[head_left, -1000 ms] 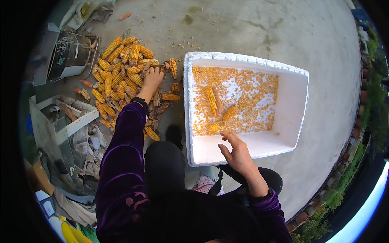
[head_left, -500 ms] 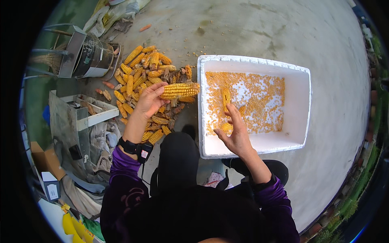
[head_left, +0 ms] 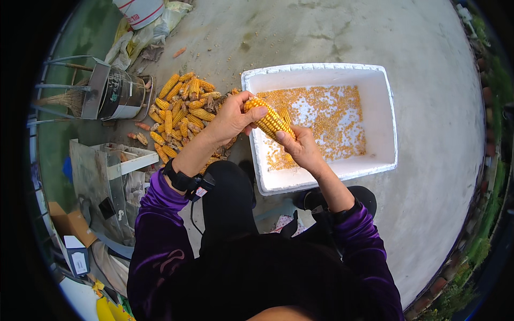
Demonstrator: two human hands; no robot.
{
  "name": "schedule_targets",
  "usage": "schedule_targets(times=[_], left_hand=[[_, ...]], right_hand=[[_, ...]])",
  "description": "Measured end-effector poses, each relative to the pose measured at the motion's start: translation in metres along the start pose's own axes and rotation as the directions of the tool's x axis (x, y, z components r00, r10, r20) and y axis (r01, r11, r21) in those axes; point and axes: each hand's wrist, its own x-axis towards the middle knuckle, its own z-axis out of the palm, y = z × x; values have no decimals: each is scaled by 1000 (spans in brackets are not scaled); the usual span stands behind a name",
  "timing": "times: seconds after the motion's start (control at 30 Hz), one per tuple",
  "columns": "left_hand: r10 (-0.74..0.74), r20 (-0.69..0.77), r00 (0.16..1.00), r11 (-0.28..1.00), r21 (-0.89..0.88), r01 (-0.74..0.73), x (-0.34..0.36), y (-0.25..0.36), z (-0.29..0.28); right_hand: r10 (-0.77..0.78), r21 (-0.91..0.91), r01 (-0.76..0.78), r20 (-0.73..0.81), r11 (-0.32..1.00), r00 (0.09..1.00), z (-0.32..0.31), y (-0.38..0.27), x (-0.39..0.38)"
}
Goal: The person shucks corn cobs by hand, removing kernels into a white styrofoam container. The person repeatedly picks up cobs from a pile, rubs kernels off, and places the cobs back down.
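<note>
Between both hands I hold a dried yellow corn cob [head_left: 269, 118], tilted over the left part of a white foam box [head_left: 321, 179]. My left hand [head_left: 234, 117] is closed round its upper end, the thumb lying along the kernels. At the lower end my right hand [head_left: 304, 148] grips the cob with thumb and fingers. Loose corn kernels [head_left: 334, 115] are spread across the box floor. Another cob [head_left: 285, 115] lies in the box, partly hidden behind the held one. To the left of the box is a heap of corn cobs [head_left: 179, 115] on the concrete.
A metal dustpan-like bin [head_left: 120, 93] with a broom [head_left: 61, 100] stands at far left. Nearer are a worn cabinet [head_left: 99, 171] and a cardboard box [head_left: 75, 222]. A white bucket [head_left: 140, 12] sits at the back left. Plants [head_left: 476, 251] line the right edge.
My left hand has brought the cob rightward over the box and tilted it. My right hand, open before, has closed on its lower end. The whole view has shifted slightly.
</note>
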Motion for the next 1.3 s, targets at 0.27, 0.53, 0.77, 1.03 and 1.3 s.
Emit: schedule_targets(times=[0.27,0.53,0.77,1.03,1.3], left_hand=[[-94,-129,987,954,-297,52,28,-9,38],[-323,76,943,818,-479,318,60,-60,29],[-431,73,899,896,150,417,83,-104,32],[-341,-104,934,939,14,344,83,-91,-72],[-365,-590,720,514,517,684,35,-208,-231]], right_hand=[[-146,132,193,-304,972,941,-35,15,-7],[-192,-685,-84,-318,724,929,-62,10,-20],[-171,-202,61,-588,977,790,-158,8,-101],[101,-673,-655,-667,344,738,-289,228,-250],[-129,-769,-385,-511,511,850,-159,20,-126]])
